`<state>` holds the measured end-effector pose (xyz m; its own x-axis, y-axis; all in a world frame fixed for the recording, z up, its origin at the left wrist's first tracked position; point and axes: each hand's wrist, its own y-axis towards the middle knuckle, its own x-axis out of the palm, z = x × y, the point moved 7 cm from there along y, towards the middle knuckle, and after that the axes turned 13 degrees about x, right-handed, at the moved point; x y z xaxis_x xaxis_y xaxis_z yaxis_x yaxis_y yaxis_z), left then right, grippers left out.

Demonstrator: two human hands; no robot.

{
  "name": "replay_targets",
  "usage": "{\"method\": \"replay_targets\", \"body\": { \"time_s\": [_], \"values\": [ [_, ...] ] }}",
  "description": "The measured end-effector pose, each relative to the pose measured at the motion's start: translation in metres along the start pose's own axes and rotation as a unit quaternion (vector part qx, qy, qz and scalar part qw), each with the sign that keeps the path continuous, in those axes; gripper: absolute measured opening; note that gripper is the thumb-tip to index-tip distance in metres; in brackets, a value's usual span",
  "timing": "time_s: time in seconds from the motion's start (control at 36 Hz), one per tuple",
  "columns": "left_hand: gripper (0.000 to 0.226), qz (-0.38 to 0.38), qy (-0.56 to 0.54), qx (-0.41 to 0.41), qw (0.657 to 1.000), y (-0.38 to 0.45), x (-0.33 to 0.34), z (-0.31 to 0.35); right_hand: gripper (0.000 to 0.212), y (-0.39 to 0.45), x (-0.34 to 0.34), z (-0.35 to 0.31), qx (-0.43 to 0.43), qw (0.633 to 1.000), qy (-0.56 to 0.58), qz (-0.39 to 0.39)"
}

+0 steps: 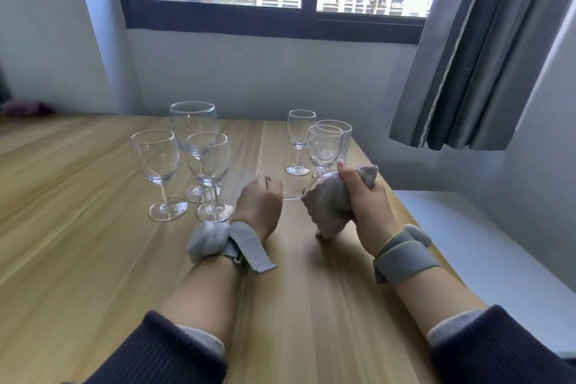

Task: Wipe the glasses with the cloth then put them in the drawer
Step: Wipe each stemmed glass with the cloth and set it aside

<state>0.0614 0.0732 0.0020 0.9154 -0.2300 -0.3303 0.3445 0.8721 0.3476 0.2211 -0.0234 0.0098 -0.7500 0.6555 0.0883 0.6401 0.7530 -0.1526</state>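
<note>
Wood-grain tabletop (93, 243) carries everything we see. Toward its far edge, left of centre, stand three stemmed glasses (155, 162) upright and close together, the largest at the back; all look empty. Nearer the middle our left hand (258, 203) is closed in a fist around the foot and stem end of the glass we are wiping (294, 195), which lies sideways between our two hands above the tabletop. Our right hand (363, 199) wraps the grey cloth (325, 207) around its bowl, fingers curled over the bunched fabric, so the bowl is almost wholly hidden. Behind that hand, toward the far right corner, three more glasses (299, 134) stand upright and appear empty, the hindmost a ribbed one.

To wipe well, we judge it best to keep the stem steady and turn the cloth around the bowl, pressing lightly, since the stem is thin and could snap if twisted hard.

No drawer shows anywhere, so we cannot tell where the glass will go.
</note>
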Motion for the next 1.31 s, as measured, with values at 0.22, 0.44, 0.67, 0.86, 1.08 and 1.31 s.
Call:
{"method": "replay_targets", "body": {
  "time_s": [0.22, 0.44, 0.67, 0.86, 1.08, 1.31],
  "values": [
    [0.029, -0.001, 0.120, 0.194, 0.974, -0.004, -0.004, 0.033, 0.054, 0.009, -0.004, 0.020, 0.092, 0.990, 0.098, 0.031],
    [0.016, 0.003, 0.000, 0.158, 0.988, -0.004, 0.002, 0.025, 0.034, -0.004, -0.010, 0.002, -0.027, 0.989, 0.127, 0.072],
    [0.024, -0.039, -0.220, -0.151, 0.963, -0.006, 0.017, -0.010, 0.048, -0.020, -0.010, -0.020, -0.221, 0.969, -0.005, 0.108],
    [0.024, -0.067, -0.261, -0.215, 0.939, -0.015, 0.022, -0.017, 0.046, -0.032, -0.007, -0.030, -0.306, 0.942, -0.084, 0.108],
    [0.021, 0.002, -0.165, -0.052, 0.985, -0.006, 0.012, 0.002, 0.048, -0.014, -0.017, -0.024, -0.200, 0.973, 0.010, 0.116],
    [0.018, 0.014, 0.065, 0.192, 0.979, -0.003, -0.012, 0.025, 0.031, 0.004, -0.011, 0.004, 0.004, 0.998, 0.024, 0.062]
  ]
}}
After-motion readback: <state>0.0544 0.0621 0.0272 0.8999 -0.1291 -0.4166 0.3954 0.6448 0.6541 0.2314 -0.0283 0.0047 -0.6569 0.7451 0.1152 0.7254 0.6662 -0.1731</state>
